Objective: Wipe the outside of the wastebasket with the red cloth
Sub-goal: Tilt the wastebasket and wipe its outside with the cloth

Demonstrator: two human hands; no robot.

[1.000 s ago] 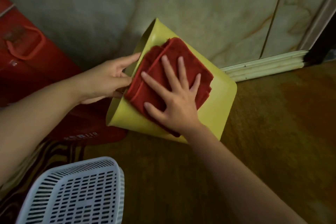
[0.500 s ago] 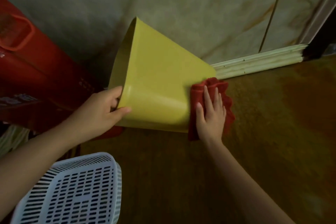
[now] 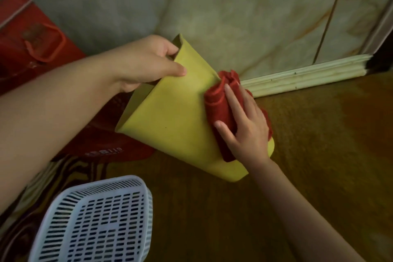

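Note:
A yellow-green wastebasket [image 3: 176, 125] is tipped on its side above the brown floor, its open mouth toward the left and its base at lower right. My left hand [image 3: 146, 64] grips the rim at the upper left, thumb on the outside. The red cloth [image 3: 220, 102] is bunched against the basket's right side near the base. My right hand [image 3: 244, 125] presses flat on the cloth, fingers spread.
A white slotted plastic basket [image 3: 95, 221] sits at the lower left. A red bag [image 3: 32, 49] with a handle leans at the left against the marbled wall [image 3: 244, 6]. A pale skirting board [image 3: 304, 76] runs along the wall's foot. Brown floor [image 3: 319, 155] lies to the right.
The wastebasket has been turned, and my left hand shifted up along the rim. My right hand moved the cloth from the broad face to the base end, then onto the right side.

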